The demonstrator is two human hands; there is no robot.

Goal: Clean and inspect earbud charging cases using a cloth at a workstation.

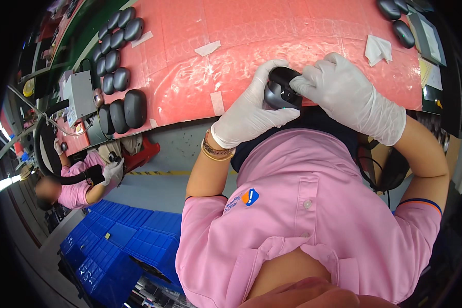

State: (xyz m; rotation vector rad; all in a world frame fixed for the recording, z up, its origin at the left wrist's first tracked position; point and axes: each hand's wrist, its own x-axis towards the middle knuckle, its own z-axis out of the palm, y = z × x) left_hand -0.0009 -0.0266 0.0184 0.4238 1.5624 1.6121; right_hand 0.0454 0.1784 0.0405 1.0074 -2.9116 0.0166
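A black rounded plastic device, shaped like a computer mouse (281, 88), is held at the near edge of the red work mat (190, 77). My left hand (251, 110), in a white glove, wraps around its left side and bottom. My right hand (344, 95), also gloved, presses its fingertips on the top right of the same device. Gold bracelets circle my left wrist. My pink shirt fills the lower middle of the view.
Rows of dark mouse-shaped shells (119, 31) lie at the mat's left end, with larger ones (122, 110) below and a few more (398, 20) at the top right. A white wipe (378, 49) lies nearby. A co-worker in pink (82, 187) sits left; blue crates (123, 241) stand below.
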